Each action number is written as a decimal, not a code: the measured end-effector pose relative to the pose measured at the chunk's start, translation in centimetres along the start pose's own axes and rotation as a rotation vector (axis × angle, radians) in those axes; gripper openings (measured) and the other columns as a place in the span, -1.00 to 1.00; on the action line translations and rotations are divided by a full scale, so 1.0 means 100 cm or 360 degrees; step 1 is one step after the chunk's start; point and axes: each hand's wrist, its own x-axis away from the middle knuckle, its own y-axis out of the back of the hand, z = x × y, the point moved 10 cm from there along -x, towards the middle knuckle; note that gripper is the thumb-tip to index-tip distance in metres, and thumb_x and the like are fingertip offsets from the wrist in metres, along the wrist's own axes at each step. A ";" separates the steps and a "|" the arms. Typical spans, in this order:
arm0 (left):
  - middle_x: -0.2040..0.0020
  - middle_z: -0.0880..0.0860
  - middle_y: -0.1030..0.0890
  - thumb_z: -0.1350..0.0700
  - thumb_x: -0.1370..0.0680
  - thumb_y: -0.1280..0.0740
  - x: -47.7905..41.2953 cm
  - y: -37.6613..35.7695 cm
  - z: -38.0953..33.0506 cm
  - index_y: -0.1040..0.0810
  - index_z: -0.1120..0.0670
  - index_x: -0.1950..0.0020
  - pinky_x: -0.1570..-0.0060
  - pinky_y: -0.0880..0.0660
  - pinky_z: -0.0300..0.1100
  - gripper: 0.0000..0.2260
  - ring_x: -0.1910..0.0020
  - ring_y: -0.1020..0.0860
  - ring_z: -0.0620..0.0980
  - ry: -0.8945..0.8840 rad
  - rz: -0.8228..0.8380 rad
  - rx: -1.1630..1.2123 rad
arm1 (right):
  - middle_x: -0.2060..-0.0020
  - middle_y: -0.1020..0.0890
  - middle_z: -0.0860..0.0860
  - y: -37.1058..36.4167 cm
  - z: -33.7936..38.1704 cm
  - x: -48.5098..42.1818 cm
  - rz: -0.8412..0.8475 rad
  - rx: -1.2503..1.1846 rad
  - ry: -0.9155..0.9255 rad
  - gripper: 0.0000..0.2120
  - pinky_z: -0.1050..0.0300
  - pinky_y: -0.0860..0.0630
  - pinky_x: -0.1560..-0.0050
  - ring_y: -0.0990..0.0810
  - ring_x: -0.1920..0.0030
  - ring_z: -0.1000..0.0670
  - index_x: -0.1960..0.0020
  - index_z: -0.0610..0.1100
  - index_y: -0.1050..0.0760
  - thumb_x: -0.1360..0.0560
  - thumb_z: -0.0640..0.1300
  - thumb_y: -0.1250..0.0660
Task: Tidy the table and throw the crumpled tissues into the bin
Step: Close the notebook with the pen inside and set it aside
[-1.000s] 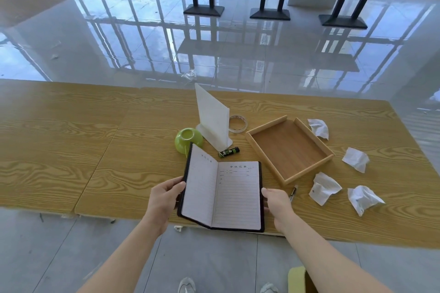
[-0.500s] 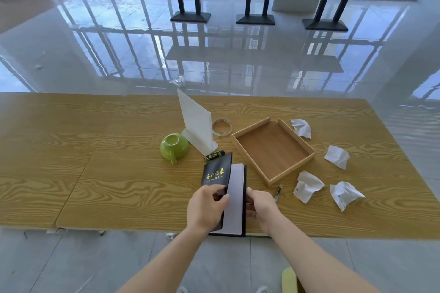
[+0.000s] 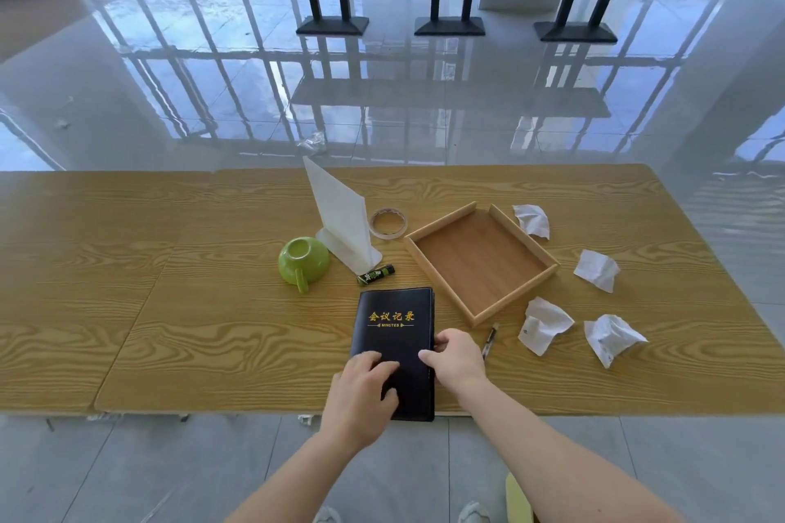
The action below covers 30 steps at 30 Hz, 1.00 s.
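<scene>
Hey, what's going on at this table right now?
A person is handling a closed black notebook at the near edge of the table: the left hand presses on its cover, and the right hand grips its right side. Four crumpled tissues lie untouched on the table beside an empty wooden tray.

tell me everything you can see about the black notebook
The notebook is slim, with a black cover that looks like leather and gold lettering, Chinese characters above the word MINUTES. It lies closed and flat, cover up, at the near edge of the table. The left hand rests on its near end; the right hand holds its right edge.
</scene>
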 end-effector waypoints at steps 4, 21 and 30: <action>-0.57 0.08 -0.12 -0.29 -0.49 -0.16 0.006 -0.014 0.004 -0.13 -0.11 -0.53 -0.49 -0.06 0.07 -0.35 -0.56 0.01 0.11 -0.0186 0.0209 -0.0423 | 0.04 -0.68 0.02 -0.003 0.012 -0.003 -0.0037 0.0218 0.0111 -0.85 0.08 -0.53 0.03 -0.61 0.02 -0.03 -0.04 -0.07 -0.62 -0.49 -0.07 -0.39; -0.57 0.20 -0.11 -0.27 -0.51 -0.21 0.000 -0.043 0.018 -0.10 -0.02 -0.55 -0.48 -0.05 0.24 -0.31 -0.55 0.03 0.26 -0.0288 0.0185 -0.0809 | 0.15 -0.62 0.05 0.074 -0.065 0.004 -0.0435 0.0262 -0.0050 -0.88 0.07 -0.50 0.16 -0.55 0.15 0.03 -0.01 -0.06 -0.53 -0.55 -0.02 -0.34; -0.51 0.22 -0.27 -0.22 -0.48 -0.34 -0.001 -0.038 0.013 -0.24 0.01 -0.52 -0.42 -0.22 0.24 -0.32 -0.51 -0.15 0.28 -0.0315 0.0182 -0.0834 | 0.26 -0.58 0.03 0.071 -0.075 -0.009 -0.0459 0.0352 -0.0257 -0.70 0.14 -0.30 0.39 -0.55 0.21 -0.02 0.07 -0.06 -0.46 -0.49 0.17 -0.36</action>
